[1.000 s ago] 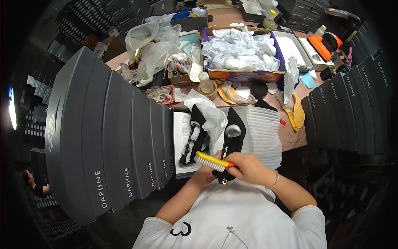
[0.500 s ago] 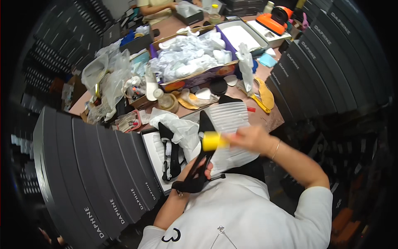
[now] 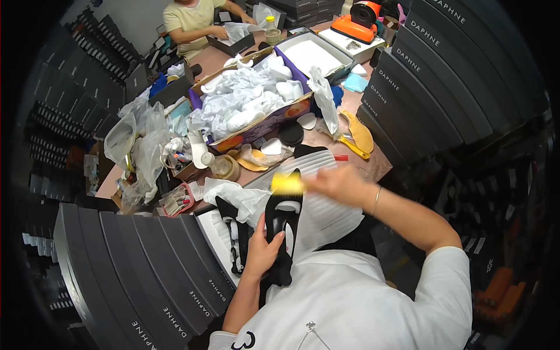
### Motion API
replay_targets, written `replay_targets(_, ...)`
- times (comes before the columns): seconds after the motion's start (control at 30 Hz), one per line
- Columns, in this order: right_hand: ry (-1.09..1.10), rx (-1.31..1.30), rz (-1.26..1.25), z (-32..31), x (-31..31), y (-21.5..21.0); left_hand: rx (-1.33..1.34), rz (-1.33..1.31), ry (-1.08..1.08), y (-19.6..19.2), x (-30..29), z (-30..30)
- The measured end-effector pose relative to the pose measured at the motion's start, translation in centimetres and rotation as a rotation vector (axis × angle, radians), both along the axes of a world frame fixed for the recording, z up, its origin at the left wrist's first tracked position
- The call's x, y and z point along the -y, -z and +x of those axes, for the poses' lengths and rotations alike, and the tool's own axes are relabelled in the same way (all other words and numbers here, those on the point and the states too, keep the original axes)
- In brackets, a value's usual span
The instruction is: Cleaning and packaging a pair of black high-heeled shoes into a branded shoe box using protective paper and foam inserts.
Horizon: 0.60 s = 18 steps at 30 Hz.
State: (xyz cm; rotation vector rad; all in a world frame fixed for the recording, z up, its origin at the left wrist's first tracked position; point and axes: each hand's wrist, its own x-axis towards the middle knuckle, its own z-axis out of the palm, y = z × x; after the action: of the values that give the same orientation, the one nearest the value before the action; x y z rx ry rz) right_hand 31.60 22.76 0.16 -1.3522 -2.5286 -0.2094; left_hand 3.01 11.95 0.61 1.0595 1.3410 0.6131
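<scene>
Fingers [image 3: 274, 238] of the left hand [image 3: 263, 252] wrap the black shoe [image 3: 282, 230] around its middle, thumb across the upper face, holding it lengthwise just in front of the chest, toe pointing far. Right hand [image 3: 341, 182] is motion-blurred; its fingers seem closed on the handle of a yellow brush [image 3: 287, 185], though the exact grip cannot be told through the blur. Brush head sits at the far tip of the shoe, touching or just above it. Judgement: brushing goes best with the left hand keeping the shoe steady and tilted up toward the eye, strokes short and running one way along the upper, and the white lining kept clear of the bristles. Shoe looks matt black, pointed, with a pale insole showing through the opening. Beneath it lies white ribbed wrapping paper [image 3: 326, 204] over an open shoe box, with a second black shoe [image 3: 233, 233] lying to the left in crumpled tissue. Farther across the worktop [image 3: 373, 166]: a cardboard box of white paper stuffing [image 3: 251, 105], tan insoles [image 3: 359, 133], clear plastic bags [image 3: 137, 146]. Stacks of dark shoe boxes [image 3: 140, 274] stand near left and right. Another person in a yellow shirt [image 3: 192, 17] works at the far end.
</scene>
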Motion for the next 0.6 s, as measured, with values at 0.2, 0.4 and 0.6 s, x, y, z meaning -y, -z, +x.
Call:
replay_targets(0.2, 0.010, -0.008, 0.067, -0.5, -0.7, -2.0, -0.472, 0.326, 0.102, -0.5, -1.5, 0.3)
replay_targets(0.4, -0.136, -0.167, 0.073, -4.3, 1.0, -3.7, -0.550, 0.456, 0.079, -0.3, -1.3, -0.9)
replay_targets(0.6, 0.276, -0.662, -0.456, 0.0, -3.5, 0.7, -0.249, 0.212, 0.012, -0.6, -1.7, -1.4)
